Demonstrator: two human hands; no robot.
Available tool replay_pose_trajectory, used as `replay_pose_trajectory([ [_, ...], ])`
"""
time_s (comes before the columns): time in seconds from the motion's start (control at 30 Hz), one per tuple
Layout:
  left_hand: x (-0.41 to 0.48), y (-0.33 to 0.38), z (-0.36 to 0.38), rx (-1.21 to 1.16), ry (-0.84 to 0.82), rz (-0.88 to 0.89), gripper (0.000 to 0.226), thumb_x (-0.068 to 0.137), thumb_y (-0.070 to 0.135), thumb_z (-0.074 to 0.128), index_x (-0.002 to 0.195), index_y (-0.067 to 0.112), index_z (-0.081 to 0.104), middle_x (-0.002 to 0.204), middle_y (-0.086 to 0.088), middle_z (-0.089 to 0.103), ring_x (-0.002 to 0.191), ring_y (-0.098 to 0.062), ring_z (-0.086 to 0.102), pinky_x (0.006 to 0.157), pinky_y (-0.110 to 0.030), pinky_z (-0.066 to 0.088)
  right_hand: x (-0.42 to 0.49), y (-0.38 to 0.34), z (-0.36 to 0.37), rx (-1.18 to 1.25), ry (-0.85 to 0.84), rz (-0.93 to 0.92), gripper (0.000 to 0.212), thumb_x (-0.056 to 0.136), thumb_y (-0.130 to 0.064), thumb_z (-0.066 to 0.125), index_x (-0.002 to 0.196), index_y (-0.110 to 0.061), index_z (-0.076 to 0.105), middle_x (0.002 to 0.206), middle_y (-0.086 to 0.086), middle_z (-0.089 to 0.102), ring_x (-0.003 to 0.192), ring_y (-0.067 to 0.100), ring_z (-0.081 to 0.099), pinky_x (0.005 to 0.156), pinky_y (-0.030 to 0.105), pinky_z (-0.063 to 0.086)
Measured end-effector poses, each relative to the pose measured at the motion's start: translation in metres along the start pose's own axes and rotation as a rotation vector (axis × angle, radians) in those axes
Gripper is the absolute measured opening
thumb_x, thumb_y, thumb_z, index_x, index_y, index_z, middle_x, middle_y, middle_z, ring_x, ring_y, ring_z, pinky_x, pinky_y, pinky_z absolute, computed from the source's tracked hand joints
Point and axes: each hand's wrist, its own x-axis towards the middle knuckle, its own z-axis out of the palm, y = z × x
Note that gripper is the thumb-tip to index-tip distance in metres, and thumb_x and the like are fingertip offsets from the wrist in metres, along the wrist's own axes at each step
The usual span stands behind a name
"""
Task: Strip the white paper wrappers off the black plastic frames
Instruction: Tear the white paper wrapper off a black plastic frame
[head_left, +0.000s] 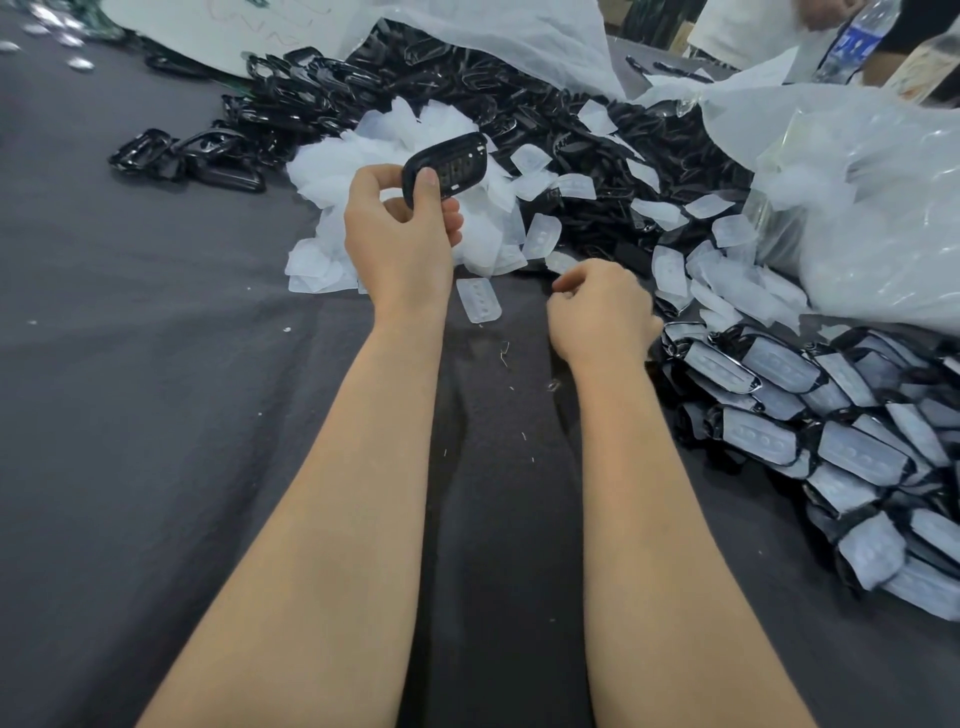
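Pinching the bare frame (447, 166) above the wrappers (363, 150), the left hand (400, 234) should toss it onto the black heap (467, 78), and the right hand (597, 306), curled, grip unclear, should fetch a wrapped frame (779, 374).

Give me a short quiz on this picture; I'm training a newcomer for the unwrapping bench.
1. True or false: the frame that the left hand holds up has a wrapper on it.
2. On which side of the person are the wrapped frames stacked? A) left B) right C) both sides
3. Fill in: the loose white wrappers are heaped just beyond the ____ hand.

Key: 1 false, it is bare; 2 B; 3 left.
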Motion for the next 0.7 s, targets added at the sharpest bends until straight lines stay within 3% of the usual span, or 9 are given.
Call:
replay_pose_trajectory([
  [0.4, -0.002, 0.000, 0.000, 0.001, -0.011, -0.003, 0.013, 0.095, 0.012, 0.054, 0.085, 0.018, 0.049, 0.061, 0.001, 0.062, 0.051, -0.004, 0.060, 0.056, -0.019, 0.052, 0.009, 0.025, -0.014, -0.010, 0.055, 0.172, 0.020, 0.089, -0.020, 0.059, 0.107, -0.026, 0.068, 0.120, 0.004, 0.062, 0.121, 0.030, 0.048, 0.100, 0.041, 0.031],
  [0.6, -0.002, -0.001, 0.002, 0.007, -0.017, 0.000, 0.015, 0.095, 0.012, 0.055, 0.084, 0.019, 0.049, 0.061, 0.002, 0.062, 0.051, -0.004, 0.059, 0.056, -0.020, 0.052, 0.008, 0.015, -0.010, 0.015, 0.195, -0.020, 0.025, 0.092, -0.020, 0.053, 0.113, -0.023, 0.065, 0.123, 0.005, 0.058, 0.119, 0.029, 0.045, 0.095, 0.036, 0.035],
  [0.7, -0.002, -0.001, 0.002, 0.011, -0.021, 0.000, 0.014, 0.095, 0.012, 0.055, 0.084, 0.019, 0.049, 0.062, 0.002, 0.063, 0.051, -0.004, 0.060, 0.056, -0.020, 0.052, 0.012, 0.004, -0.003, 0.015, 0.104, -0.171, 0.033, 0.094, -0.020, 0.049, 0.125, -0.023, 0.059, 0.133, 0.005, 0.053, 0.125, 0.028, 0.043, 0.102, 0.039, 0.037],
])
